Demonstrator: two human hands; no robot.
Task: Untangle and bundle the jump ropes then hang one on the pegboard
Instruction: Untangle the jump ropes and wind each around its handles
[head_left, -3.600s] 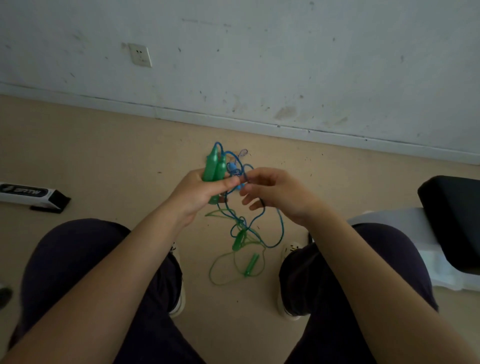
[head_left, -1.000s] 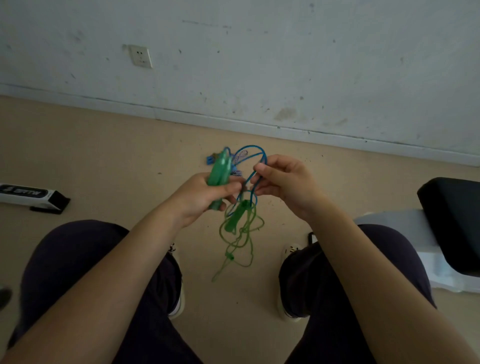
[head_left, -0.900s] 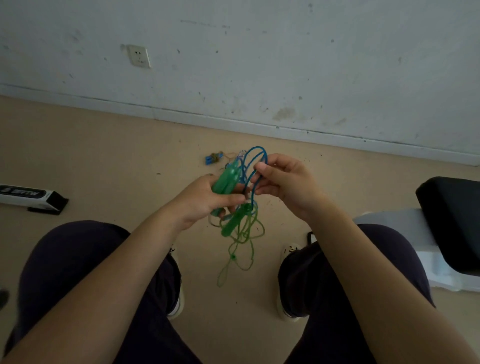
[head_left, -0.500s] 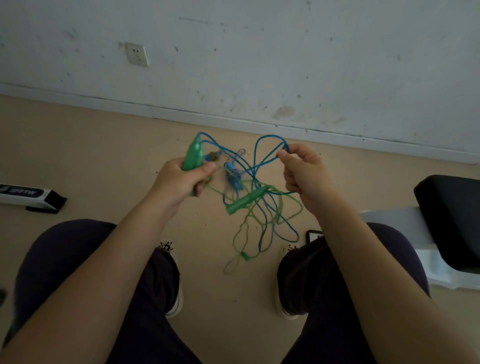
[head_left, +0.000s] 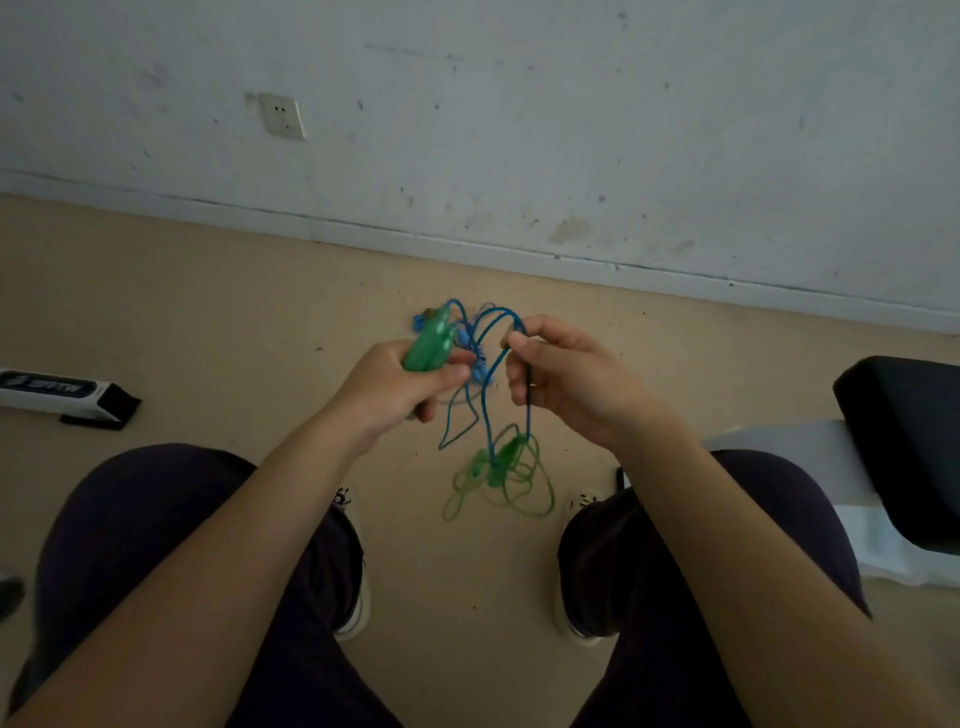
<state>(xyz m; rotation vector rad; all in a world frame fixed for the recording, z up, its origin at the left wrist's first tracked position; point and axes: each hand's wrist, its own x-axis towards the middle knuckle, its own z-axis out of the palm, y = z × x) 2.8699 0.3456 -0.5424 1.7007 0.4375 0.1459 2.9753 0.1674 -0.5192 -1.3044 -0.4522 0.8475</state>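
From the head camera, looking down between my knees, my left hand (head_left: 400, 387) is curled tight round a pair of green handles (head_left: 430, 345), which stick up out of my fist toward the wall (head_left: 519, 130). My right hand (head_left: 566, 379) sits just to the right of those handles, thumb and forefinger pinching the top of a loop of blue rope (head_left: 493, 332); my other fingers are bent in loosely beneath. The blue rope arches from the handles across to my pinch, then hangs down in strands below both hands. Lower, beneath the handles and a little right, a tangle of green rope (head_left: 498, 483) dangles with another green handle (head_left: 506, 460) caught in it, hanging between my two shoes above the tan floor (head_left: 208, 312). Something small and blue shows just behind the held handles, but I cannot tell what it is. Far left of the handles a white and black box (head_left: 62, 392) lies on the floor. Far right of them stands a black cushion (head_left: 904, 441) on a pale surface. A wall socket (head_left: 282, 115) sits up and left of the handles.
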